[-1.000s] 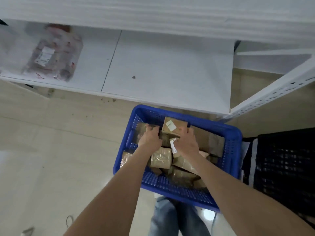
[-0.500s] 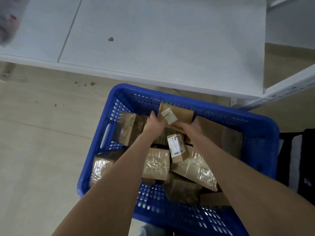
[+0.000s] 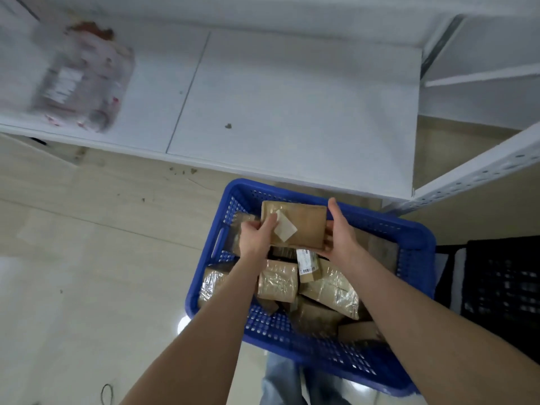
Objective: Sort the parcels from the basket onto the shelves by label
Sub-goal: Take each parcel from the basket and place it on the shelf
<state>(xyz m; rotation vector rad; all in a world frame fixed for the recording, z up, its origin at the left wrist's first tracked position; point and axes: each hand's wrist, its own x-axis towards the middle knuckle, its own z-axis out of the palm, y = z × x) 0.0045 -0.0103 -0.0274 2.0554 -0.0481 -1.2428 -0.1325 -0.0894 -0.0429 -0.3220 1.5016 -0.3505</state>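
Holding a brown cardboard parcel [image 3: 304, 222] between both hands, the person has it over the twelve o'clock end of the blue basket [image 3: 204, 276], its far edge just inside the basket's far rim. The left grip [image 3: 257, 233] clasps the parcel's nine o'clock edge, thumb laid flat on the top face touching a white label [image 3: 285, 228] that sits skewed there. The right grip [image 3: 340, 233] clasps the three o'clock edge, thumb raised at the far corner and fingers tucked beneath. Under the forearms the basket holds more parcels: a taped parcel [image 3: 277, 283] at centre, a small barcoded box [image 3: 306, 263] just beside it, and a film-wrapped parcel [image 3: 330, 290] tilted toward four o'clock. At twelve o'clock from the basket lies the white shelf [image 3: 292, 112], its front edge running close to the basket's far rim; its surface is broad and bare in the middle and right. A blurred wrapped package [image 3: 79, 80] lies at the shelf's ten o'clock end, well apart from the hands. A perforated white upright [image 3: 482, 168] slants across at two o'clock, bounding the shelf's right side. A black crate [image 3: 502, 282] stands just beside the basket at three o'clock. Pale floor [image 3: 87, 258] lies open at nine o'clock.
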